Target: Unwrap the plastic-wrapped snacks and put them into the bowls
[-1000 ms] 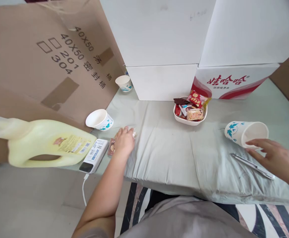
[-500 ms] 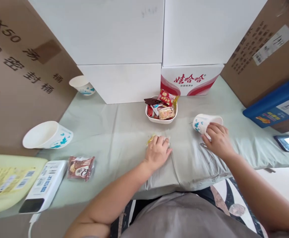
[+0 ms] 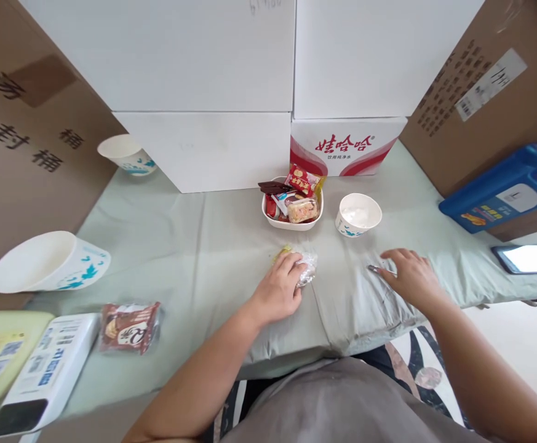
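My left hand (image 3: 277, 289) rests on the table with its fingers curled over a crinkly clear plastic packet (image 3: 309, 269) that has a yellow end. What is inside the packet is hidden. To the right, my right hand (image 3: 413, 277) hovers low, fingers apart and holding nothing. By its thumb lies a small metal tool (image 3: 375, 269), partly covered by the hand. A white paper cup (image 3: 358, 216) with blue-green leaves stands upright beyond this hand, with something whitish inside. Beyond my left hand, a white bowl (image 3: 293, 226) is heaped with wrapped snacks.
At the left are two more paper cups (image 3: 83, 271), a brown snack packet (image 3: 130, 327), a white power bank (image 3: 47, 369) and a pale yellow bottle (image 3: 0, 344). White boxes (image 3: 203, 151) wall the back. A blue bottle (image 3: 499, 191) and a phone (image 3: 526, 258) are at right.
My right hand has let go of the paper cup, which has gone from tipped to upright and stands farther back. More of the packet under my left hand shows. The view has shifted slightly.
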Tool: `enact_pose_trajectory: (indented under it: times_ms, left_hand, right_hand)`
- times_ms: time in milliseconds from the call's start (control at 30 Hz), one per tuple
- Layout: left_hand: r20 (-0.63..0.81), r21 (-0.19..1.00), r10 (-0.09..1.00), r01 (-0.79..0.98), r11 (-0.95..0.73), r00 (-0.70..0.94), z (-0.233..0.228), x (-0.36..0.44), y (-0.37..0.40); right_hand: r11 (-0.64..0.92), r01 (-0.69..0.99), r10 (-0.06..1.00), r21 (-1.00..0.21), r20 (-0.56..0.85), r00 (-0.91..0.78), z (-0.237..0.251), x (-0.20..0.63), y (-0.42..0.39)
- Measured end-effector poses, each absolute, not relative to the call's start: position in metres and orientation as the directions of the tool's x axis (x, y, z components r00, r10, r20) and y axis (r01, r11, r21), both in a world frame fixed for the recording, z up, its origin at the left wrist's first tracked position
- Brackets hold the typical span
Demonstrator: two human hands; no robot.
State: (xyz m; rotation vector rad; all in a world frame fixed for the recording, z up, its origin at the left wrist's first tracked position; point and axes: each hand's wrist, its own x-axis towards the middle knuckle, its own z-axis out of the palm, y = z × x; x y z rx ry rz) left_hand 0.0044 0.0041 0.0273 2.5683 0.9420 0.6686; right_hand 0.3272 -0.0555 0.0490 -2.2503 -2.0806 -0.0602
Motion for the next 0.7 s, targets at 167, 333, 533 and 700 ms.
enact_pose_trajectory:
  times_ms: [167,333,533,700]
  left_hand:
    - [0.393,0.431,0.678,0.526,-0.733,0.622,0.024,0.007,0.000]
    - [0.483,0.350,0.596,0.482,-0.803,0.642,0.021,0.014,-0.003]
    - [0.474,0.405,0.610,0.458,-0.791,0.635,0.021,0.010,0.002]
    - [0.407,0.641,0.775,0.453,-0.619,0.484,0.020,0.005,0.005]
  right_hand:
    - [-0.109,0.993,0.974,0.042,-0.196,0.115,0.047,0.332,-0.069]
    - [0.204,0.937,0.979,-0.285,0.055,-0.196,0.055,0.264,-0.050]
    - [0.395,0.889,0.916,-0.231,0.032,-0.399,0.062,0.216,-0.037]
    - [0.256,0.945,0.965,-0.203,0.004,-0.260,0.053,0.279,-0.044]
